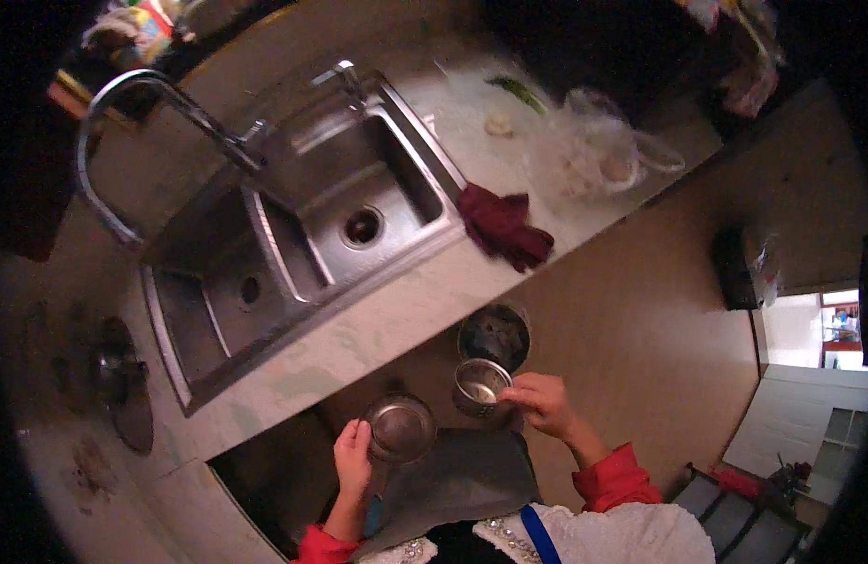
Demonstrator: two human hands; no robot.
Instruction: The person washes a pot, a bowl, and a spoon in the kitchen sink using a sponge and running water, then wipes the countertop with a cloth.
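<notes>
My left hand (353,451) grips the rim of a round metal dish or lid (403,428), held low in front of the counter edge. To the right, my right hand (547,405) pinches the edge of a small metal cup (480,388), whose open top faces up. The two metal pieces are apart from each other. Beyond the hands lies a double-basin stainless steel sink (377,197) with a tall curved faucet (95,141). A dark red cloth (504,225) drapes over the counter beside the sink's right corner.
A lined waste bin (494,335) stands on the floor just beyond the cup. On the counter (377,303) right of the sink lie a clear plastic bag (596,155), a green vegetable piece (518,94) and a small pale lump (498,125). A dark bin (737,268) stands farther right.
</notes>
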